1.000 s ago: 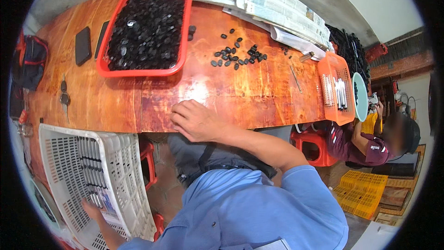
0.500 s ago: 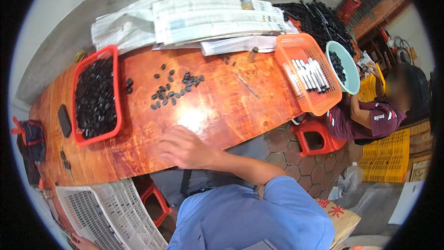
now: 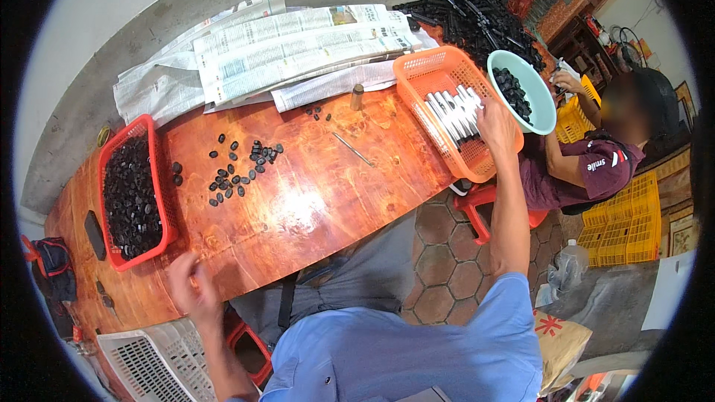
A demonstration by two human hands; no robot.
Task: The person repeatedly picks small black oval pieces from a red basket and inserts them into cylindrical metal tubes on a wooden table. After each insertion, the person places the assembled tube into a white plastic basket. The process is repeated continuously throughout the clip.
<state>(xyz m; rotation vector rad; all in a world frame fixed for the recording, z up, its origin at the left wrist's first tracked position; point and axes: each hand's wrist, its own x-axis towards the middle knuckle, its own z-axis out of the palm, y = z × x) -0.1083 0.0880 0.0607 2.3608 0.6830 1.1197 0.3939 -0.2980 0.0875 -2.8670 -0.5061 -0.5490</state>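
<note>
At two o'clock of the view, an orange basket (image 3: 439, 74) is reached into by the right hand (image 3: 497, 123), whose forearm is laid across the basket's outer rim. White sticks with dark ends (image 3: 450, 113) are held in the basket, side by side and slanted, and the ends nearest three o'clock are met by the fingers of that hand. Whether a stick is pinched cannot be told, as the fingertips are hidden among them.

At eight o'clock, the left hand (image 3: 192, 286) is raised near the edge of the wooden table (image 3: 357, 216); it is blurred, with the fingers loosely bent and parted from the thumb. Near it, toward nine o'clock, a red basket (image 3: 167, 227) is filled with small black pieces (image 3: 130, 197). Similar loose black pieces (image 3: 238, 179) are scattered between that basket and the table's centre.

Toward twelve o'clock, a thin metal rod (image 3: 353, 149) and a short brown cylinder (image 3: 357, 97) are seen, the latter upright. Newspapers (image 3: 298, 52) are spread at eleven o'clock. Just beyond the orange basket, black pieces are held in a pale green bowl (image 3: 544, 104), and a co-worker (image 3: 573, 167) is seated at three o'clock.
</note>
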